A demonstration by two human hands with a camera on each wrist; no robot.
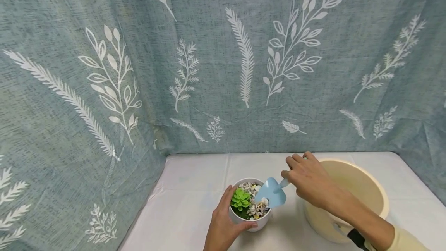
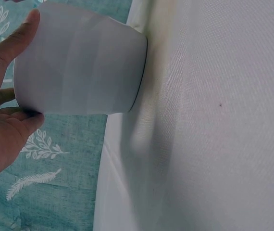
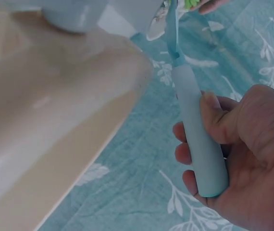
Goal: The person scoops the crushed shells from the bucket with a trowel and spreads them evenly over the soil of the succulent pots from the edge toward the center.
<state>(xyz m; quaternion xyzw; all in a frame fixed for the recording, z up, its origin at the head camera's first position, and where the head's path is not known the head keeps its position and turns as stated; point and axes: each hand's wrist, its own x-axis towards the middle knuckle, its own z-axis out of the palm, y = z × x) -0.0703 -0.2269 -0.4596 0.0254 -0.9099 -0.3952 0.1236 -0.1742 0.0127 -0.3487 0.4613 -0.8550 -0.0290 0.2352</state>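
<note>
A white round pot (image 1: 256,226) stands on the table, holding a green succulent (image 1: 240,199) and small shells or pebbles (image 1: 258,209). My left hand (image 1: 223,220) grips the pot's rim and side, thumb at the front; the left wrist view shows the pot's smooth wall (image 2: 79,62) between thumb and fingers. In my right hand (image 1: 306,177) is a light blue trowel (image 1: 273,193), its blade tilted over the pot's right side among the shells. The right wrist view shows my fingers curled round the trowel's handle (image 3: 199,134).
A large cream bucket (image 1: 378,196) stands on the right, under my right forearm. White cloth covers the table (image 1: 195,181). Behind it hangs a teal curtain (image 1: 209,88) with white leaf prints.
</note>
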